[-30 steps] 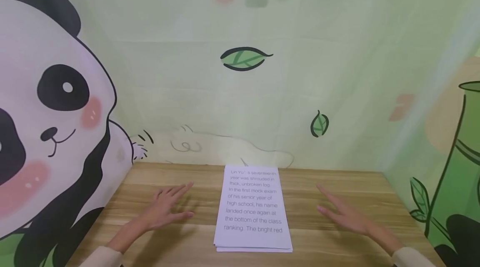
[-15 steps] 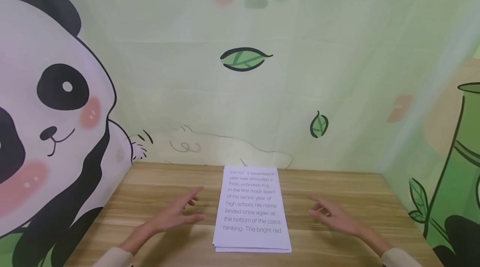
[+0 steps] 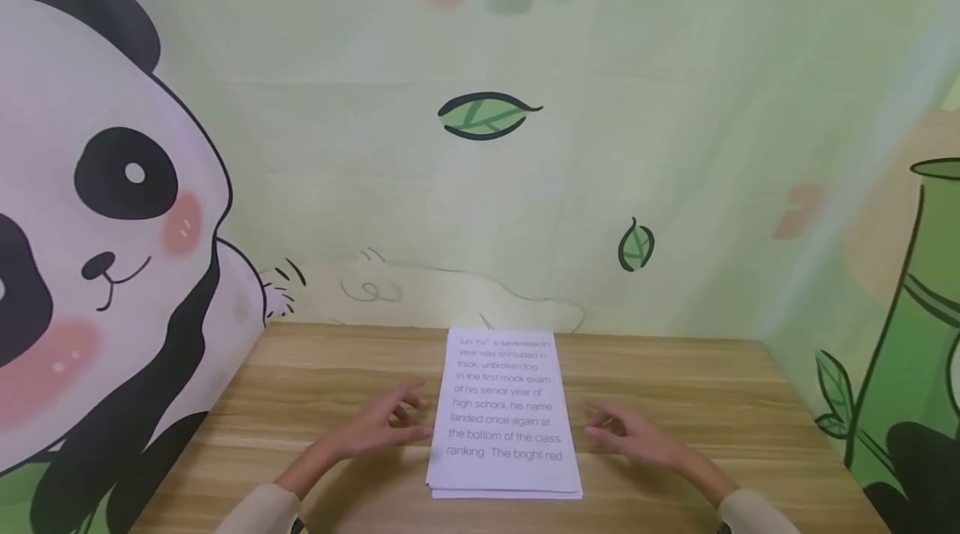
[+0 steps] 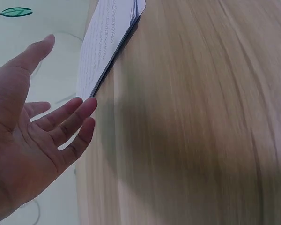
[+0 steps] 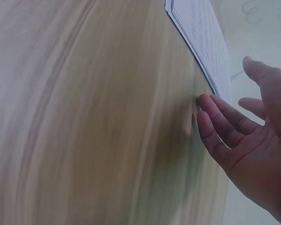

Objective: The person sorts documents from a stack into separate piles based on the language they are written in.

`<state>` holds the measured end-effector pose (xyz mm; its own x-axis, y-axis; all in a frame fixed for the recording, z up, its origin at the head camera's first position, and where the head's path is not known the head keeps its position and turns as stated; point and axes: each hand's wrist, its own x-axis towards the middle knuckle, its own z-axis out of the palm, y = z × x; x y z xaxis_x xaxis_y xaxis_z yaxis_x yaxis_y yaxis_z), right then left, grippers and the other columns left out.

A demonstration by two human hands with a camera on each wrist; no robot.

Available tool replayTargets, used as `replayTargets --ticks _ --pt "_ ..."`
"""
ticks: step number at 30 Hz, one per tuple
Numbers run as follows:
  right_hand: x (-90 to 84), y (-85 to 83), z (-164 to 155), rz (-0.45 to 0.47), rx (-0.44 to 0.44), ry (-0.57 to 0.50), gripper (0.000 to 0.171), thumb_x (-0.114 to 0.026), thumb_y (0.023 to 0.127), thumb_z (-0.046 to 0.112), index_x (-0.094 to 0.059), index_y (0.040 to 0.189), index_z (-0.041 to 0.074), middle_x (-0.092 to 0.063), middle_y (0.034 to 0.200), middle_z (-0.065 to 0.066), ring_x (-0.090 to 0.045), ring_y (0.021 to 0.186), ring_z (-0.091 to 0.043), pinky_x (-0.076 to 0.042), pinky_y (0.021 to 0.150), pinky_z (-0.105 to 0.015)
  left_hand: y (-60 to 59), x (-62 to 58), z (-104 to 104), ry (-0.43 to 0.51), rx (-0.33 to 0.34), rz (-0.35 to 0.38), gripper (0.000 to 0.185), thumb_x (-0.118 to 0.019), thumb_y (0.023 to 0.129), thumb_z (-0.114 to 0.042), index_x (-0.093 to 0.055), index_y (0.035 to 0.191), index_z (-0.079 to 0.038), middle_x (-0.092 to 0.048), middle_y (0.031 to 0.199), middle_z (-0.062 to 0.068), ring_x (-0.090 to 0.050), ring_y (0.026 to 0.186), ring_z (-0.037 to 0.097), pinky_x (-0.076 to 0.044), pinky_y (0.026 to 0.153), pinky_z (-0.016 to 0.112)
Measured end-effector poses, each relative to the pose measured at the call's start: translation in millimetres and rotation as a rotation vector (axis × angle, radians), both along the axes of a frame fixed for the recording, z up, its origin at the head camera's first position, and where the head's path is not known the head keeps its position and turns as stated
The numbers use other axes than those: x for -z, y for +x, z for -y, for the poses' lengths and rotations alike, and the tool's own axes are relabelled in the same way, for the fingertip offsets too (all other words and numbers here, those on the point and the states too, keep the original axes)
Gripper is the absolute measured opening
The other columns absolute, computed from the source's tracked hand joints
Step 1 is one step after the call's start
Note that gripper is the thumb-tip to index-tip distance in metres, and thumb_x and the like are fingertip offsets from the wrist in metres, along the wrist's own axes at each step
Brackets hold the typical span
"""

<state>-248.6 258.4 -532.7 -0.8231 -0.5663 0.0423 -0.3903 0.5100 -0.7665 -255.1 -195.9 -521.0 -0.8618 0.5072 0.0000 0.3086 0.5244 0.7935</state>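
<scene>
A stack of printed paper sheets lies on the wooden table, its lines of large text facing me. Just off the stack's left edge is my left hand, fingers loosely bent and thumb pointing at the paper. On the other side my right hand hovers a short way from the right edge, also loosely bent. Both wrist views show the palms with nothing in them: the left hand and the right hand each have fingertips near the sheets' edge. Whether any fingertip touches the paper I cannot tell.
Behind the table hangs a pale green cloth backdrop with a large printed panda at the left and a printed bamboo stalk at the right. The far end of the stack lies by the table's back edge.
Both hands have moved inward toward the stack from either side, and their fingers have gone from more outstretched to more bent. The stack stays in place.
</scene>
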Motion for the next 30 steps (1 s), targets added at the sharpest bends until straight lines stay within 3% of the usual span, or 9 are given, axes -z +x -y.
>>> replayTargets --ticks 5,10,16,19,23,26,30 --pt "7.3 -3.5 14.1 0.034 0.006 -0.04 0.059 -0.058 0.104 0.021 -0.039 0.147 -0.014 -0.069 0.117 -0.025 -0.069 0.093 -0.022 -0.057 0.074 -0.024 -4.0 8.2 -5.8 -0.019 0.028 0.023 0.087 -0.074 0.092 -0.035 -0.03 0.154 0.007 -0.064 0.123 0.021 -0.067 0.1 0.025 -0.056 0.083 0.034" --pt "14.9 -6.6 25.1 0.004 0.03 -0.062 0.054 -0.061 0.101 0.017 -0.045 0.144 -0.012 -0.071 0.107 -0.018 -0.064 0.085 -0.012 -0.053 0.071 -0.021 -11.3 17.5 -14.0 -0.004 0.066 -0.004 0.079 -0.073 0.093 -0.029 -0.035 0.15 0.01 -0.067 0.112 0.017 -0.064 0.091 0.018 -0.053 0.075 0.025" --pt "15.6 -7.4 35.1 -0.028 0.08 -0.052 0.053 -0.064 0.098 0.016 -0.05 0.141 -0.013 -0.07 0.096 -0.012 -0.058 0.078 -0.004 -0.05 0.067 -0.019 -18.8 19.0 -23.5 -0.003 0.122 -0.043 0.056 -0.071 0.094 -0.02 -0.05 0.138 0.008 -0.065 0.095 0.014 -0.059 0.076 0.013 -0.051 0.064 0.023" --pt "13.7 -6.7 37.6 -0.031 0.075 -0.043 0.051 -0.064 0.098 0.014 -0.052 0.14 -0.012 -0.069 0.092 -0.01 -0.057 0.075 -0.004 -0.049 0.066 -0.019 -21.1 20.3 -26.3 -0.036 0.13 -0.07 0.035 -0.07 0.094 -0.019 -0.06 0.118 0.004 -0.063 0.088 0.01 -0.055 0.072 0.01 -0.048 0.062 0.022" --pt "13.8 -8.1 38.7 -0.035 0.052 -0.031 0.034 -0.064 0.098 0.012 -0.064 0.127 -0.006 -0.066 0.087 -0.007 -0.053 0.072 -0.003 -0.046 0.063 -0.018 -22.7 22.3 -29.8 -0.063 0.134 -0.096 0.018 -0.069 0.095 -0.017 -0.061 0.095 -0.001 -0.062 0.082 0.007 -0.052 0.069 0.007 -0.045 0.06 0.019" --pt "15.5 -9.2 39.2 -0.045 0.048 -0.02 0.021 -0.064 0.098 0.014 -0.069 0.112 -0.001 -0.064 0.085 -0.004 -0.051 0.071 -0.002 -0.044 0.062 -0.017 -21.6 20.4 -32.4 -0.066 0.124 -0.083 0.016 -0.068 0.095 -0.015 -0.064 0.097 0.0 -0.062 0.081 0.007 -0.052 0.067 0.008 -0.044 0.058 0.019" --pt "17.3 -9.5 40.2 -0.064 0.063 0.003 0.018 -0.063 0.099 0.016 -0.069 0.108 0.002 -0.063 0.084 -0.001 -0.05 0.07 -0.001 -0.043 0.062 -0.017 -19.7 16.7 -34.2 -0.067 0.101 -0.058 0.022 -0.067 0.096 -0.013 -0.066 0.109 0.004 -0.063 0.082 0.009 -0.053 0.065 0.01 -0.045 0.055 0.02"
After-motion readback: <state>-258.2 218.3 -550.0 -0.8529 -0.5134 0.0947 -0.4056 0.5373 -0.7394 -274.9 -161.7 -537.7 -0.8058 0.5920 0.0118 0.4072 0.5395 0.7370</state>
